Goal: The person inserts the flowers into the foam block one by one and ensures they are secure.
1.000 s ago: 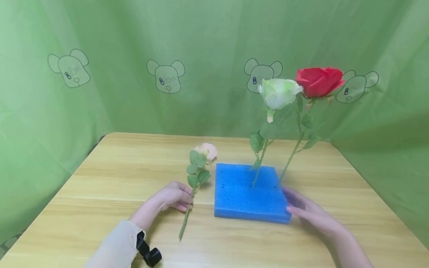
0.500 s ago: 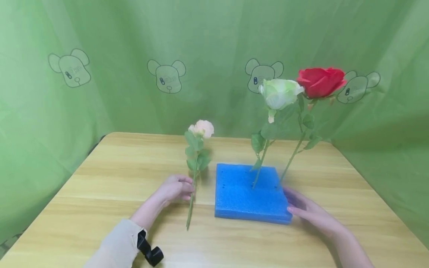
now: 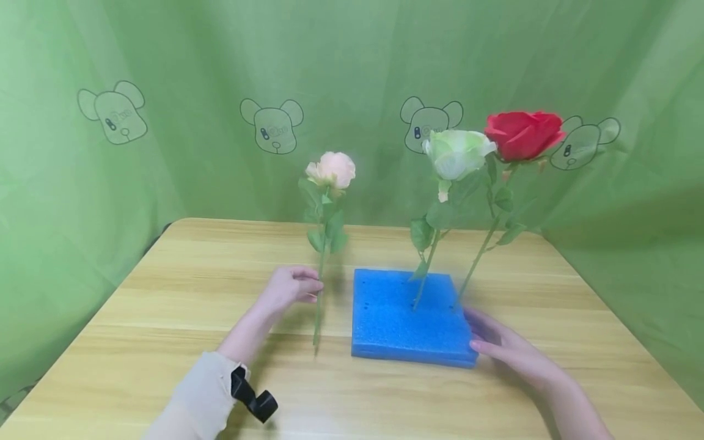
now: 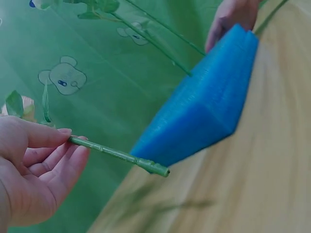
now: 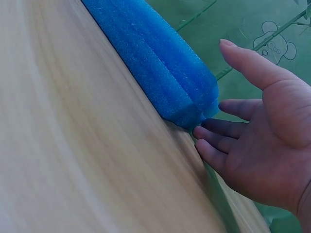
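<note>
My left hand (image 3: pixel 288 287) pinches the green stem of a pale pink artificial rose (image 3: pixel 333 170), which stands nearly upright left of the blue foam block (image 3: pixel 404 336). In the left wrist view the cut end of the stem (image 4: pixel 121 155) sticks out past thumb and fingers. At the block's right side is my right hand (image 3: pixel 511 348), fingertips right at the foam's edge. The right wrist view shows its fingers fairly straight and the thumb raised. A white-green rose (image 3: pixel 459 153) and a red rose (image 3: pixel 525 134) rise from the block, both leaning right.
Small dark holes (image 3: pixel 366 305) dot the top of the foam near its left and back. The block lies on a wood-grain table (image 3: pixel 181 293). A green curtain (image 3: pixel 341 61) with printed bear heads hangs behind. A black wrist mount (image 3: pixel 254 397) juts from the left sleeve.
My left hand has lifted the pink rose off the table, raising its bloom and bringing the stem from slanted to nearly upright. The right hand and the block have stayed put.
</note>
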`<control>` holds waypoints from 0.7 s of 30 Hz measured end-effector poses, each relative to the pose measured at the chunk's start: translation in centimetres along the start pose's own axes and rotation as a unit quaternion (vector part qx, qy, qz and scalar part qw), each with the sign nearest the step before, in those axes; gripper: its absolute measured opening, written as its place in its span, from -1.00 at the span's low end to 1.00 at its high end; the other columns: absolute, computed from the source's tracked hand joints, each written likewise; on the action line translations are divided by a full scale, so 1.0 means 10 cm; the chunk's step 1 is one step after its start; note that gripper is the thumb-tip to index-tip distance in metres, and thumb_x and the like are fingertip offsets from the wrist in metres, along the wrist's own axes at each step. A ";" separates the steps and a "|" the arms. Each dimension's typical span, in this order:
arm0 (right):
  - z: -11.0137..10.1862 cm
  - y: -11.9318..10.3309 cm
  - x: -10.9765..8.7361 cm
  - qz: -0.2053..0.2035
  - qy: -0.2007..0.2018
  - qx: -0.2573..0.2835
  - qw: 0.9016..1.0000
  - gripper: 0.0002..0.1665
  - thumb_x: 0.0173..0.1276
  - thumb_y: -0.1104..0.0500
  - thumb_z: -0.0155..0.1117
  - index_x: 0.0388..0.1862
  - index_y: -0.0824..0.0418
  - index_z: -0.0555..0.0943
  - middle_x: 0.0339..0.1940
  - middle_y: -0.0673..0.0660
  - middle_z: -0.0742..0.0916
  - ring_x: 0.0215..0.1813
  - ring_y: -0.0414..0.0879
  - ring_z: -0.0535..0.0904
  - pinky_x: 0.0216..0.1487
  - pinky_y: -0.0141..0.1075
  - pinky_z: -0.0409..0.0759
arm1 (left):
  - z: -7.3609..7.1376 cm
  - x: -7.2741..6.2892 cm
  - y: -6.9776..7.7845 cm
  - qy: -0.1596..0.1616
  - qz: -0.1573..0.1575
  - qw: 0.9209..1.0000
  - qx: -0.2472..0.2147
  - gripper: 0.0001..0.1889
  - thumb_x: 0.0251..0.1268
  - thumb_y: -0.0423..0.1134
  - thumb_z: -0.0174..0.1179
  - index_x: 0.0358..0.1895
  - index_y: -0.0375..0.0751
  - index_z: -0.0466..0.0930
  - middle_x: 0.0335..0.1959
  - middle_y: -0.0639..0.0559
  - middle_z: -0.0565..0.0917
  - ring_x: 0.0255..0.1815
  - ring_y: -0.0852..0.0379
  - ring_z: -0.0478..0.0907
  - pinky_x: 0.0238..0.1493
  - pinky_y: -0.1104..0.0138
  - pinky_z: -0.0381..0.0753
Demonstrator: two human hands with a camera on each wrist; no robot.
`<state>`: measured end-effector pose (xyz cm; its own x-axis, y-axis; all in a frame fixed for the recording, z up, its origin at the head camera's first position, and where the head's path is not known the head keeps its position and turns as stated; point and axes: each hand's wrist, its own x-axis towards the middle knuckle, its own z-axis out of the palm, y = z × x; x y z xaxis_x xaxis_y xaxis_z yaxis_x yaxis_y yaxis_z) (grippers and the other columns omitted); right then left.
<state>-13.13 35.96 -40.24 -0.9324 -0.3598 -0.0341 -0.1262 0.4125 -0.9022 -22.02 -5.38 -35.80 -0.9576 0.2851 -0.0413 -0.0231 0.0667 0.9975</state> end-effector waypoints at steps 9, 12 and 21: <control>0.00 0.00 0.00 0.000 -0.005 0.012 1.000 -0.27 0.42 0.25 -0.01 0.45 0.35 -0.07 0.44 0.38 0.09 0.39 0.26 -0.05 0.15 -0.59 0.15 | 0.08 0.06 0.11 0.013 0.026 0.999 0.020 -0.70 0.11 -0.43 0.22 -0.08 -0.52 0.53 -0.20 -0.30 0.64 -0.35 0.03 0.64 -0.11 0.20 0.62; 0.00 0.00 0.00 0.002 -0.006 0.016 1.000 -0.27 0.42 0.25 -0.01 0.45 0.35 -0.07 0.44 0.38 0.08 0.39 0.26 -0.06 0.15 -0.59 0.15 | 0.13 0.07 0.14 0.019 0.038 0.999 0.026 -0.72 0.11 -0.42 0.23 -0.10 -0.49 0.55 -0.22 -0.28 0.65 -0.39 0.07 0.64 -0.11 0.20 0.62; 0.00 -0.01 0.00 -0.002 -0.009 0.012 1.000 -0.26 0.42 0.26 -0.01 0.44 0.37 -0.08 0.44 0.39 0.07 0.39 0.27 -0.06 0.16 -0.58 0.14 | 0.28 0.15 0.23 0.050 0.069 0.996 -0.005 -0.75 0.08 -0.45 0.25 -0.15 -0.48 0.58 -0.26 -0.25 0.67 -0.27 -0.13 0.64 -0.17 0.23 0.65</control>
<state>-13.08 35.91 -40.14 -0.9257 -0.3763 -0.0387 -0.1206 0.3906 -0.9126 -22.72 -2.14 -33.75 -0.9759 0.1932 0.1016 0.1084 0.0247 0.9938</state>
